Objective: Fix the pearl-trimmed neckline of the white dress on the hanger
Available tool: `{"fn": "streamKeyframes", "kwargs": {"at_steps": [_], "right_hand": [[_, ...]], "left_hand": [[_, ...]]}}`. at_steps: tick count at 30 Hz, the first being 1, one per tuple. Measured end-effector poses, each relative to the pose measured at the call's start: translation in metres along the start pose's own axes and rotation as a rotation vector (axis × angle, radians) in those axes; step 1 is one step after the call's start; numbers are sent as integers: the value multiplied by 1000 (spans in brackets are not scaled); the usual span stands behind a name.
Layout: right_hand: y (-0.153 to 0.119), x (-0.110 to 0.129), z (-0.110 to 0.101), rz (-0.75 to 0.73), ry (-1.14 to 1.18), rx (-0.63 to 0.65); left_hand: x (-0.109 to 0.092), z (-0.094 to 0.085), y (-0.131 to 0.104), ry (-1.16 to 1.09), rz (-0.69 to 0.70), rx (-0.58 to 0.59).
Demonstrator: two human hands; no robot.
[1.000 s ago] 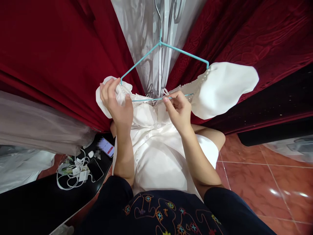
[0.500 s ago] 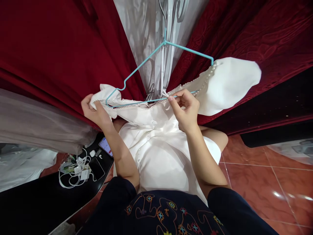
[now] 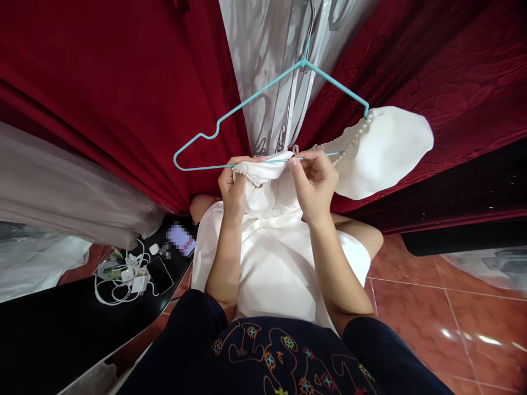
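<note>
Likely a dress shop — hanging red fabric (image 3: 102, 82), sheer cloth (image 3: 69, 178), white dress (image 3: 280, 269).

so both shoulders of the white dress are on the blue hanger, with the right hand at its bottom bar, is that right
Not both: the head view shows only the right shoulder of the white dress on the blue hanger, whose left end juts out bare; the right hand is at its bottom bar.
</note>
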State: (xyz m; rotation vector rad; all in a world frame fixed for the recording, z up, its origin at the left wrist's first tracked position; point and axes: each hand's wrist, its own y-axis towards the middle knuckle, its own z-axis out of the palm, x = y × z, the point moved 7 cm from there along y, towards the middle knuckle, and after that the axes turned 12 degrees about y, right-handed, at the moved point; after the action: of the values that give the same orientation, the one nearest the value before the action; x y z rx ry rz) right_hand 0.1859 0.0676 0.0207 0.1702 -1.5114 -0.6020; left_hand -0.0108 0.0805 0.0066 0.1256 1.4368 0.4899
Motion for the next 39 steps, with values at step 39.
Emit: {"fn": "streamKeyframes", "kwargs": {"at_steps": [39], "right_hand": [[83,-32,-202,-491,-214,-535]], "left_hand": [[-6,-13,12,42,94,8]]}}
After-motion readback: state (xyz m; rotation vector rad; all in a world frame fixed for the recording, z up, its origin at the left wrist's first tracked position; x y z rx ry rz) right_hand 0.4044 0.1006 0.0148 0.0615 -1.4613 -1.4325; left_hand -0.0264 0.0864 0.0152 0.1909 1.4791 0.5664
